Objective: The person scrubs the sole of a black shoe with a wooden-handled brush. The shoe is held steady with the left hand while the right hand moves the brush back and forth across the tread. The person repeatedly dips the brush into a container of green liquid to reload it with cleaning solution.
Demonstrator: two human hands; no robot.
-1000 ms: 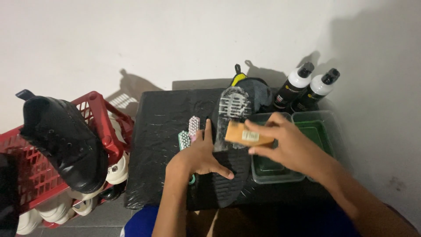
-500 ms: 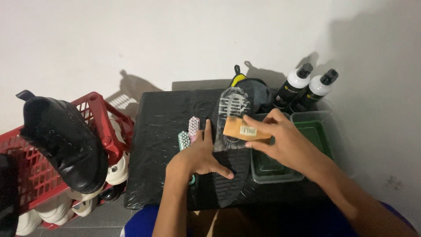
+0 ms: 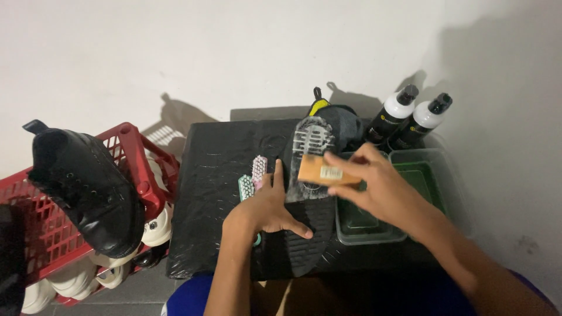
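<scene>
A dark boot lies sole-up [image 3: 310, 175] on a black plastic-covered table [image 3: 216, 193]; its tread is foamy near the toe. My left hand [image 3: 268, 206] presses flat on the sole's left side and holds it down. My right hand [image 3: 374, 188] grips a wooden scrub brush [image 3: 323, 171] and holds it against the sole's upper part. Two small brushes, one pink [image 3: 259, 169] and one teal [image 3: 246, 187], lie just left of my left hand.
Two clear tubs with green liquid [image 3: 366, 225] [image 3: 430, 175] stand right of the boot. Two black spray bottles [image 3: 393, 116] [image 3: 422, 122] stand at the back right by the wall. A red basket [image 3: 132, 158] at the left carries a black shoe [image 3: 88, 187] over white shoes.
My right hand has moved the wooden brush leftward and up along the sole, from over the tub edge onto the foamy tread. My left hand has stayed put.
</scene>
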